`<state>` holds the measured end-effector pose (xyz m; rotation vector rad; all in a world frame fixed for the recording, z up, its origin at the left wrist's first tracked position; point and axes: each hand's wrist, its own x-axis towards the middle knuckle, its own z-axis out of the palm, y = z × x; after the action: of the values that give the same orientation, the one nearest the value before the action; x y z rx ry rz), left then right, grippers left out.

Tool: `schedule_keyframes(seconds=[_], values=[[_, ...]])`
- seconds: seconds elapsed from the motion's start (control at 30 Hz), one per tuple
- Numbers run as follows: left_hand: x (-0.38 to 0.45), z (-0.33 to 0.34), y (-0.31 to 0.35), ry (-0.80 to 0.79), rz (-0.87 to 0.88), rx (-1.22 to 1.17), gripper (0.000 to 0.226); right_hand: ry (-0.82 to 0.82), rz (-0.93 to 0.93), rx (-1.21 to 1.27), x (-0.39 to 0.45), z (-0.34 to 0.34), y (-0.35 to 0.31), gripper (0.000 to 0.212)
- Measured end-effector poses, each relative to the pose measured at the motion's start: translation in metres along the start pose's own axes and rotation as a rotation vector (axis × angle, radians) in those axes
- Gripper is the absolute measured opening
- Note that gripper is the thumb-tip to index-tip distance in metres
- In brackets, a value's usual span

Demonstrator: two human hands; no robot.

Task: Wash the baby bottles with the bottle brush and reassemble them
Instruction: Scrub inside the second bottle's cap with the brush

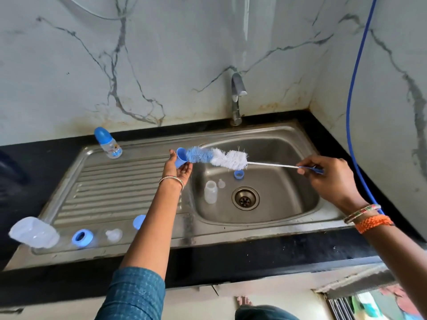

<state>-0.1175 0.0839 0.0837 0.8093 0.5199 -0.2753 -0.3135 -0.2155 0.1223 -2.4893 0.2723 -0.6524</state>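
My left hand (177, 168) holds a small blue bottle cap (181, 157) over the sink's left rim. My right hand (328, 176) grips the blue handle of the bottle brush (217, 158), whose blue and white bristle tip touches the cap's mouth. In the sink basin (288, 204) stand a clear bottle body (210, 191), a clear teat (221, 183) and a blue screw ring (239, 174). An assembled bottle with a blue cap (108, 142) stands at the back of the drainboard. Along the front lie a clear bottle (34, 232), a blue ring (82, 237), a teat (114, 234) and a blue cap (138, 221).
A steel tap (236, 98) rises behind the basin, with no water seen running. The drain (245, 198) sits in the basin's middle. A blue hose (355, 100) hangs down the right wall. Black counter surrounds the steel sink, and marble walls stand behind and to the right.
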Motion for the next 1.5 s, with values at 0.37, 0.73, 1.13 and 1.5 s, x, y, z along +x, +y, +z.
schedule_keyframes(seconds=[0.37,0.73,1.13,1.5], values=[[0.030,0.041,-0.023,-0.111,-0.035,0.276,0.014,0.437,-0.508,-0.465,0.048,0.015,0.002,0.010],[0.060,0.032,-0.027,-0.318,0.091,0.064,0.025,-0.126,0.096,-0.149,0.070,0.019,0.014,0.007],[0.078,0.023,-0.029,-0.161,-0.028,0.001,0.010,-0.703,0.250,-0.008,0.077,0.038,0.028,0.019],[0.082,0.031,-0.031,-0.160,0.052,-0.066,0.012,-0.530,0.324,-0.080,0.080,0.023,0.016,0.019]])
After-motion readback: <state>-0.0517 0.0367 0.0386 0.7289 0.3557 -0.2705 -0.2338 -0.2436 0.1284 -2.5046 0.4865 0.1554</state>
